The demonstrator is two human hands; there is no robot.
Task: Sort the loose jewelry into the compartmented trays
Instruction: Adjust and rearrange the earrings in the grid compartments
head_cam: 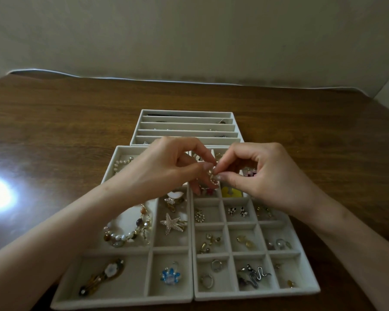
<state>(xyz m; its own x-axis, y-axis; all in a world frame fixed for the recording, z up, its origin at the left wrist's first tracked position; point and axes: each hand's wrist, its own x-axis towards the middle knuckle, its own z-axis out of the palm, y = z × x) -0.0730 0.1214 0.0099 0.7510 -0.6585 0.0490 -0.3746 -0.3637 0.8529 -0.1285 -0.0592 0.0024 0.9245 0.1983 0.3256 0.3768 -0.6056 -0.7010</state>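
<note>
**A:** In the head view, what are your hands doing?

**B:** My left hand point(166, 167) and my right hand point(261, 176) meet fingertip to fingertip. Both pinch one small pearly hoop point(213, 177).

**A:** Where is the hoop?

**B:** I hold it up over the back of the right tray point(256, 295), close to where that tray touches the left tray point(121, 303).

**A:** And what lies in the trays?

**B:** In the left tray there is a bead bracelet point(126, 232), a starfish clip point(172, 223) and a blue flower piece point(170, 276), each in its own compartment. A silver snake piece point(259, 272) sits in the front row of the right tray. Behind both stands the far tray point(186, 112) with its long slots. All three rest on the wooden table point(54, 131).
</note>
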